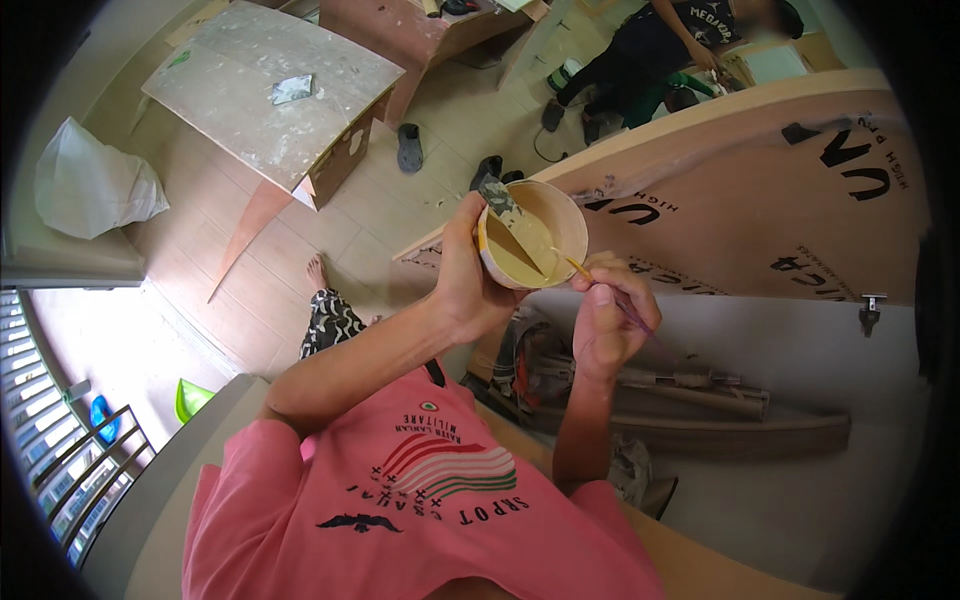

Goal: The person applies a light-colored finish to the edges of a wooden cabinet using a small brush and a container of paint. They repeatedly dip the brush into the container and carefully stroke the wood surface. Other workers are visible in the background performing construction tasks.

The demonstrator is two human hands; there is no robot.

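My left hand (pixel 468 275) is wrapped round a white tub (pixel 568 212) with cream-coloured paint or filler inside, tilted so its mouth faces up toward me. A flat, smeared scraper-like strip (pixel 512 218) slants across the mouth; its upper end rests on the rim near my left thumb. With my right hand (pixel 610 318) I pinch a slim brush (pixel 634 312), its handle purple and its forward part yellow. The brush tip reaches over the near right rim to the cream contents. Its bristles are too small to make out.
A large curved wooden panel (pixel 740 190) with plastic film stands close on the right. A stained work table (pixel 260 85) is at the far left, near a white sack (pixel 95 180). Loose footwear (pixel 410 148) lies on the floor. Another person (pixel 650 50) works at the back right.
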